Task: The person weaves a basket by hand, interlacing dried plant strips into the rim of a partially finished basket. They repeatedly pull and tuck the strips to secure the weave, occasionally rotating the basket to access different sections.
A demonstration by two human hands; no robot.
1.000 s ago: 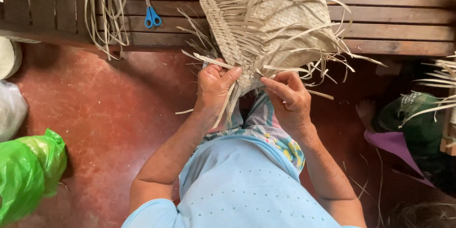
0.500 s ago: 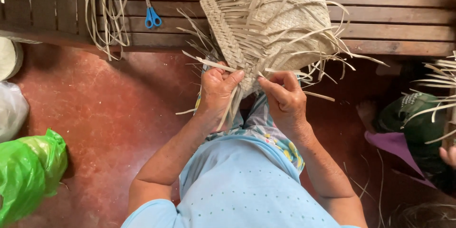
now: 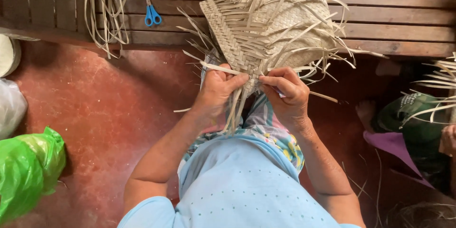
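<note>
Where strips (image 3: 237, 109) hang, left hand (image 3: 219, 90) half hidden

Red floor (image 3: 109, 114), slatted wooden bench (image 3: 394, 19), seemingly daylit

Soft, even daylight, sharp focus throughout, faint shadows, slight bending toward the frame edges.

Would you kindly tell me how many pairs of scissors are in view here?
1. The blue-handled scissors lie on the wooden bench, left of the woven piece that both hands are working on. More could be hidden beneath the weaving or loose strips.
</note>
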